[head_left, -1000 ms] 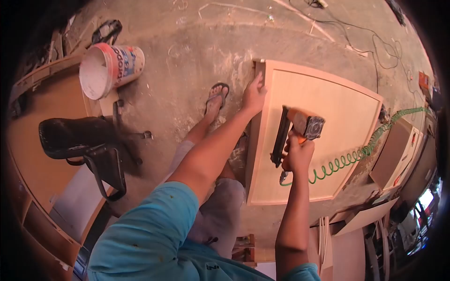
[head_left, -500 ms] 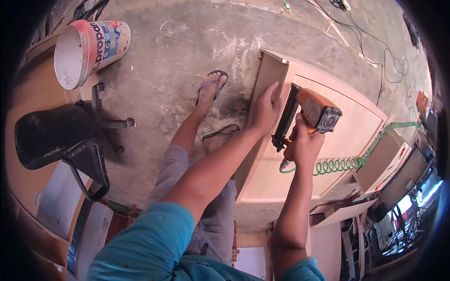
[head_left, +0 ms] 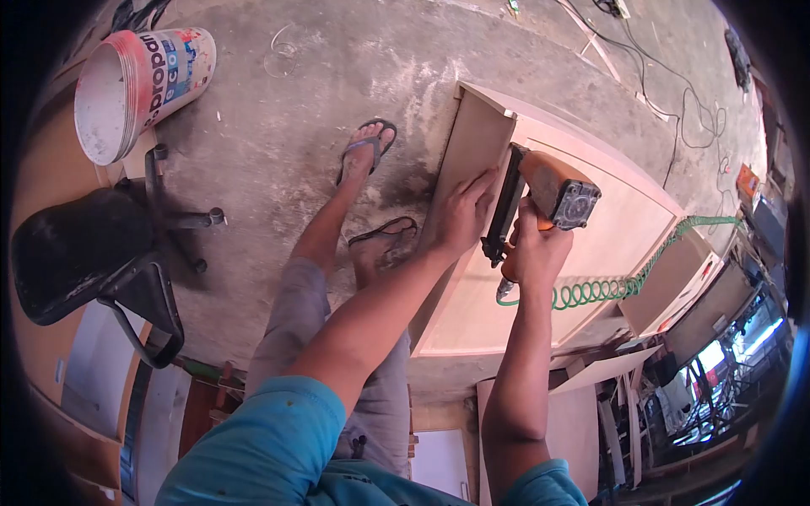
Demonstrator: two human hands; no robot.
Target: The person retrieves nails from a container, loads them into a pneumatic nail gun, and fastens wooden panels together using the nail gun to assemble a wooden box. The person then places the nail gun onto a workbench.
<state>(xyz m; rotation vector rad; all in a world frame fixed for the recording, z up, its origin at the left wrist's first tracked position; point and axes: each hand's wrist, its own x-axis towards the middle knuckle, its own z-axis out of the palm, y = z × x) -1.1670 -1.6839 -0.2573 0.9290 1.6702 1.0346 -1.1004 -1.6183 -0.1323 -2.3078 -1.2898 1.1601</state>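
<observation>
An orange and black pneumatic nail gun (head_left: 550, 190) is held by its handle in my right hand (head_left: 540, 251), whose fingers wrap round it. The gun's long black magazine runs along the near edge of a pale wooden cabinet (head_left: 472, 312) lying on the floor. My left hand (head_left: 461, 215) rests against the cabinet's side panel, fingers stretched out, just left of the magazine. From the gun's handle a coiled green air hose (head_left: 591, 293) trails over the recessed panel to the right. The gun's tip sits at the cabinet's edge; whether it touches is hard to tell.
A paint-stained bucket (head_left: 181, 72) lies tipped at the upper left. Below it is a black chair (head_left: 80, 249) with its wheeled base. Cables (head_left: 688, 101) cross the concrete floor at the upper right. Wooden panels (head_left: 582, 438) and clutter stand at the lower right.
My left hand has slid slightly down along the cabinet's side, its fingers lying flatter. The nail gun stays along the edge in my right hand. The whole view has shifted a little left.
</observation>
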